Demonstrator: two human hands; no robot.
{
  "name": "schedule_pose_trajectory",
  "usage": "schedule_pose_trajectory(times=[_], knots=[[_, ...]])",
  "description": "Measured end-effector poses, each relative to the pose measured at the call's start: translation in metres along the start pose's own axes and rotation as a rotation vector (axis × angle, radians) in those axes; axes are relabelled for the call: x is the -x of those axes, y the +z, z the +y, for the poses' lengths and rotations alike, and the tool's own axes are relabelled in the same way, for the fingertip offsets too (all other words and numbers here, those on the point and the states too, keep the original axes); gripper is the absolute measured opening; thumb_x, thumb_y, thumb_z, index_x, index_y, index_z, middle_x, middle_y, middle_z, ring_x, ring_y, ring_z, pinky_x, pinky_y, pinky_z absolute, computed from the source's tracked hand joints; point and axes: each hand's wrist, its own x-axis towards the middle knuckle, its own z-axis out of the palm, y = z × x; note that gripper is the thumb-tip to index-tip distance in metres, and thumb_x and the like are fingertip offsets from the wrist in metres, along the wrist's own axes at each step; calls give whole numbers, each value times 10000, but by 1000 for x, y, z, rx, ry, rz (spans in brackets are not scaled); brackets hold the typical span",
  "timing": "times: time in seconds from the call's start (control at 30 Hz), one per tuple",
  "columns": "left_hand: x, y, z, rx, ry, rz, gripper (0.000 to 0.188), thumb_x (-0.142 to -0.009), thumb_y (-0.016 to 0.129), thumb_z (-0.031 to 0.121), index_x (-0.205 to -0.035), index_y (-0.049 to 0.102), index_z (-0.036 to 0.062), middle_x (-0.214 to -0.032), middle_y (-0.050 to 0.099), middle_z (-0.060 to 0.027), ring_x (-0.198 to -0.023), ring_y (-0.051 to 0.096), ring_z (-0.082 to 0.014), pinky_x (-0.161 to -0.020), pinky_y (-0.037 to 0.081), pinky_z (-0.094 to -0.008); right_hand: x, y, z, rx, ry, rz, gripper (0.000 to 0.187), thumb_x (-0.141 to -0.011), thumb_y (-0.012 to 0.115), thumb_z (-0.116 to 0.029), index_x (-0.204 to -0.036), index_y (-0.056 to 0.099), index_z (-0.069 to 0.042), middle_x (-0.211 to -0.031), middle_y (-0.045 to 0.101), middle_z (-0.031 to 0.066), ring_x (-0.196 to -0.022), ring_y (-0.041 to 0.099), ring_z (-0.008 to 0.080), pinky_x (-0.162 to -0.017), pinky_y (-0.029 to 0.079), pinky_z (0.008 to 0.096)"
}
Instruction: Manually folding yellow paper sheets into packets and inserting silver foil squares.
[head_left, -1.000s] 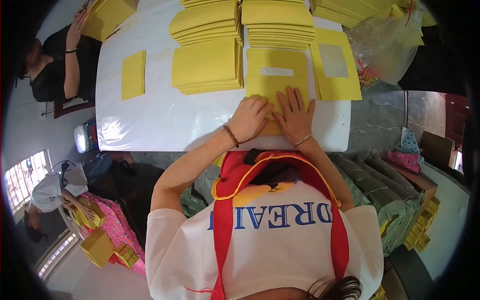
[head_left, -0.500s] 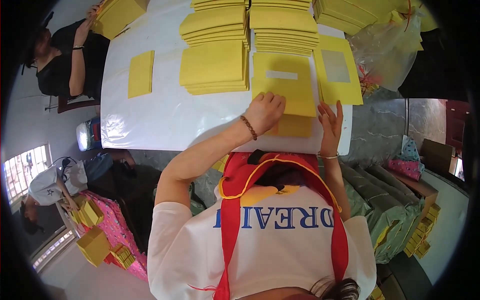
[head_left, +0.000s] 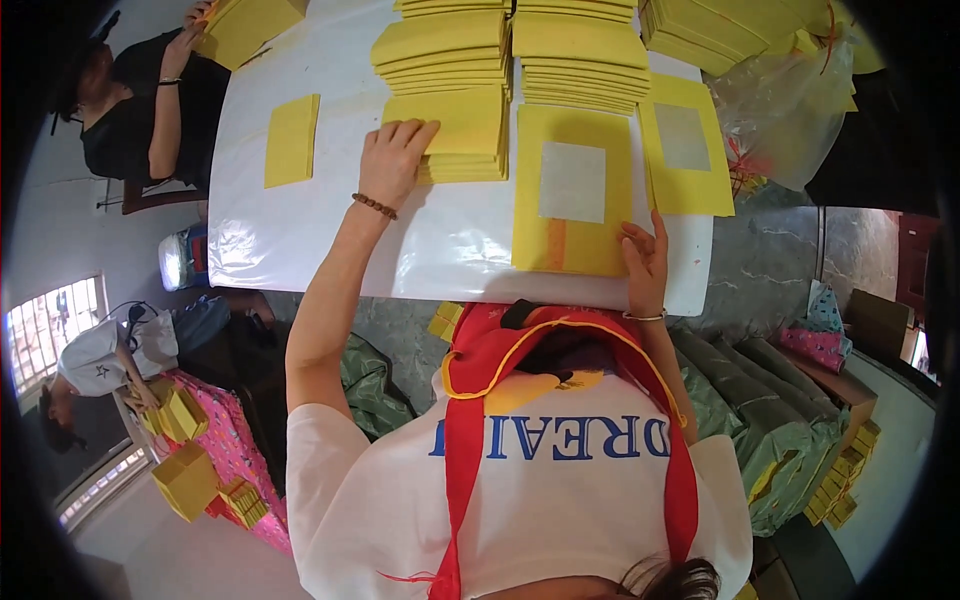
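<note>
My left hand (head_left: 395, 165) is closed over the near left corner of a yellow folded paper envelope (head_left: 455, 115) on top of a stack. Several similar envelopes lie beneath it, and the hand partly hides their left edges. In front of me on the table lies a flat yellow envelope (head_left: 530, 190) with a pale grey rectangular patch (head_left: 573, 182) and an orange mark (head_left: 556, 243) below it. At its lower right edge my right hand (head_left: 645, 262) has its fingers loosely apart, holding nothing; the thumb side is at the edge.
A second patched yellow envelope (head_left: 715, 185) lies to the right. Taller yellow stacks (head_left: 440, 45) stand farther back, beside a clear plastic bag (head_left: 785, 120). A small folded piece (head_left: 290, 140) sits at left on the white-covered table (head_left: 250, 235). Two other people are at the left.
My left hand has moved left from the half-folded envelope to the stack. The envelope before me now lies flat, its whole grey patch showing. My right hand has shifted slightly nearer to me.
</note>
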Motion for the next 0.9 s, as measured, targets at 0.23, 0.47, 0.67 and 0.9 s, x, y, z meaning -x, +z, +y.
schedule_pose_trajectory(times=[0.23,0.47,0.67,0.9], knots=[[-3,2,-7,22,-6,-160,432,-736,531,29,-1154,524,137,-1046,550,-25,-976,499,-212,-810,382,-367,-2,-10,7,0,62,19,454,-881,476,-11,-1317,361,-61,-1081,555,88,-988,523,141,-895,403,268],[21,21,8,-35,-69,-230,574,-715,561,47,-1265,413,120,-1187,436,-109,-1080,411,-285,-875,346,-415,-3,-10,8,74,99,11,386,-883,492,-30,-1263,431,-44,-1052,562,71,-973,519,123,-877,407,246],[26,20,12,2,-77,-222,701,-652,617,85,-1304,364,123,-1208,420,-116,-1111,390,-289,-907,316,-421,-10,-9,8,59,71,5,339,-879,509,-44,-1216,474,-28,-991,583,50,-895,527,95,-817,415,218],[11,-7,9,68,-77,-272,779,-635,622,86,-1345,307,145,-1220,413,-122,-1127,381,-287,-941,269,-437,-7,-13,2,17,14,41,320,-879,517,-58,-1196,494,-27,-999,588,52,-889,547,106,-802,432,225]])
